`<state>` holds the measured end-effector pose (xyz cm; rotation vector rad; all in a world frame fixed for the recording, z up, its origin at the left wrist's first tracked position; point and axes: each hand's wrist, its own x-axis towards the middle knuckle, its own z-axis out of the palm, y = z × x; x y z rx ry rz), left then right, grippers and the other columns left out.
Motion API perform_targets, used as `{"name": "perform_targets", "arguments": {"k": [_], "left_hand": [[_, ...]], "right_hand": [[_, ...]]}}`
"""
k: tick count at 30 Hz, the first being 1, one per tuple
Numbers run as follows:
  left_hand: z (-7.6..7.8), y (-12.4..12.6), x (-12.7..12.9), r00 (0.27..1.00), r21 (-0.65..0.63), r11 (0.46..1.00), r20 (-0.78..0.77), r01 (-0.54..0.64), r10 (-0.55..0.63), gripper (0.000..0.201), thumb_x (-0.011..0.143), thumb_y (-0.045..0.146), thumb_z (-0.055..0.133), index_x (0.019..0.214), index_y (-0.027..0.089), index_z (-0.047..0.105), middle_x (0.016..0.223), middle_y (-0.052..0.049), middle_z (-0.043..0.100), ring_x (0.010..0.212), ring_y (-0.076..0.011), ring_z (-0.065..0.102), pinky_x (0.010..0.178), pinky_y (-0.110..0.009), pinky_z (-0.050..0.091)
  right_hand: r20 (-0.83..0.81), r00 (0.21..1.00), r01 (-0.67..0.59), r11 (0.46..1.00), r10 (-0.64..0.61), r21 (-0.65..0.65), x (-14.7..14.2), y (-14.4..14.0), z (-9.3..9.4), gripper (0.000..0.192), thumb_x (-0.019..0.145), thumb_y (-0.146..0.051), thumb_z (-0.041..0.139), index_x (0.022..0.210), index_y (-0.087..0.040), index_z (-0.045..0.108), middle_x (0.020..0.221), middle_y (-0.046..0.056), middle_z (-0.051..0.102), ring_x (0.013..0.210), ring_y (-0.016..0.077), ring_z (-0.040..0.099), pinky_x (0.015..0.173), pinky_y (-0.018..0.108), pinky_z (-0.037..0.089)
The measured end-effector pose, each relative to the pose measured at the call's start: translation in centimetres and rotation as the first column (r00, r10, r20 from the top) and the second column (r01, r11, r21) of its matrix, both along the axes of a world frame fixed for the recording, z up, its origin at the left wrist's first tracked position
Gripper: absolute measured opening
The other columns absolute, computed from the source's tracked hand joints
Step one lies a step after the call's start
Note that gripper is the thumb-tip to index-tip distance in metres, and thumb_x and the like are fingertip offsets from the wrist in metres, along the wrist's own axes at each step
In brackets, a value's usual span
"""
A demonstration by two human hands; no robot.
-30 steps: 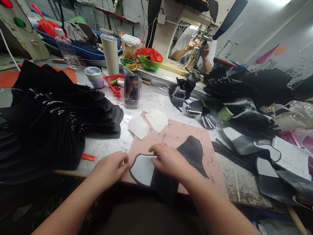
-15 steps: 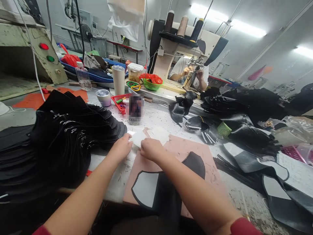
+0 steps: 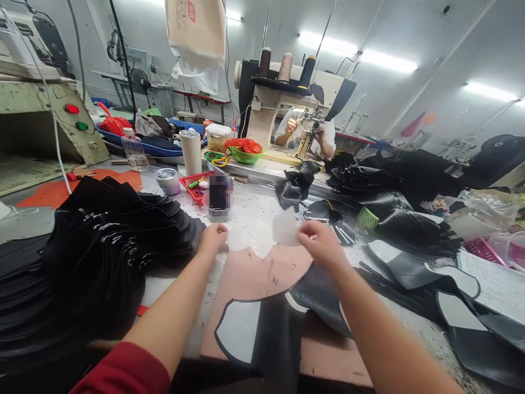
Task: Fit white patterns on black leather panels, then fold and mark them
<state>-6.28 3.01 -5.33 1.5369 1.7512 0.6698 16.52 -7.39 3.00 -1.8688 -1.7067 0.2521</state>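
at the far edge of the pink mat [image 3: 262,273] on the desk, the right hand [image 3: 322,245] pinches a thin white patch [image 3: 286,228] by its rim, likely light, floppy and easily creased, while the left hand [image 3: 213,241], fingers curled, rests on more white patches [image 3: 246,239].

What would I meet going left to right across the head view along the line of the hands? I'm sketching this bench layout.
Stack of black cut pieces → left hand → white pieces lying on the table → white piece held up by the right hand → green mesh cup → pink basket.
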Motion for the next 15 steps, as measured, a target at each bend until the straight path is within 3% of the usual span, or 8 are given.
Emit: {"name": "perform_targets", "arguments": {"k": [3,5,7,9,12,15], "left_hand": [[0.8,-0.8,0.2,1.0,0.079,0.997,-0.028,0.015,-0.012,0.019,0.082,0.029,0.054,0.095,0.017,0.06,0.112,-0.007,0.056,0.102,-0.0217,0.054,0.086,-0.04,0.044],[1.8,-1.5,0.8,1.0,0.151,0.988,-0.023,0.016,-0.012,0.013,0.079,0.022,0.055,0.088,0.019,0.063,0.125,-0.009,0.047,0.12,-0.0289,0.04,0.097,-0.042,0.034],[2.9,-2.6,2.4,0.999,0.203,0.978,0.017,0.038,-0.043,0.02,0.076,0.017,0.053,0.094,0.019,0.063,0.138,-0.008,0.032,0.131,-0.0325,0.021,0.104,-0.042,0.025],[4.1,-3.9,5.3,0.985,0.199,0.972,0.09,0.124,-0.144,0.029,0.076,0.018,0.052,0.104,0.02,0.059,0.139,-0.008,0.032,0.131,-0.0299,0.023,0.104,-0.041,0.025],[5.2,-6.2,10.7,0.891,0.07,0.925,0.251,0.372,-0.378,0.023,0.078,0.03,0.049,0.095,0.02,0.06,0.109,-0.008,0.06,0.103,-0.0224,0.056,0.087,-0.035,0.044],[5.3,-8.4,15.2,0.784,-0.081,0.83,0.39,0.551,-0.483,0.02,0.078,0.036,0.049,0.081,0.017,0.056,0.074,-0.003,0.065,0.069,-0.0165,0.065,0.062,-0.029,0.051]], "right_hand": [[-0.289,0.952,0.102,0.995,-0.101,-0.01,4.7,-3.1,-0.1,0.01,0.064,-0.028,0.048,0.062,-0.019,0.051,0.057,-0.002,0.05,0.055,0.013,0.048,0.054,0.025,0.038],[-0.542,0.829,0.148,0.989,-0.14,-0.028,6.8,-5.1,-0.8,0.012,0.061,-0.032,0.053,0.06,-0.019,0.051,0.052,-0.004,0.046,0.049,0.011,0.043,0.05,0.024,0.035],[-0.713,0.684,0.177,0.983,-0.152,-0.04,7.8,-6.8,-1.5,0.015,0.058,-0.033,0.058,0.058,-0.019,0.05,0.05,-0.006,0.044,0.047,0.0092,0.04,0.048,0.023,0.033],[-0.828,0.543,0.179,0.983,-0.135,-0.042,7.9,-7.7,-1.9,0.019,0.055,-0.032,0.061,0.058,-0.019,0.049,0.05,-0.006,0.045,0.046,0.008,0.039,0.047,0.022,0.032],[-0.912,0.398,0.183,0.983,-0.098,-0.025,7.7,-8.0,-2.4,0.022,0.054,-0.035,0.061,0.061,-0.02,0.047,0.049,-0.007,0.044,0.045,0.0079,0.04,0.047,0.021,0.034],[-0.912,0.394,0.213,0.977,-0.113,-0.029,7.9,-7.7,-3.5,0.02,0.054,-0.034,0.059,0.06,-0.019,0.047,0.05,-0.007,0.044,0.046,0.0076,0.041,0.046,0.02,0.035]]}}
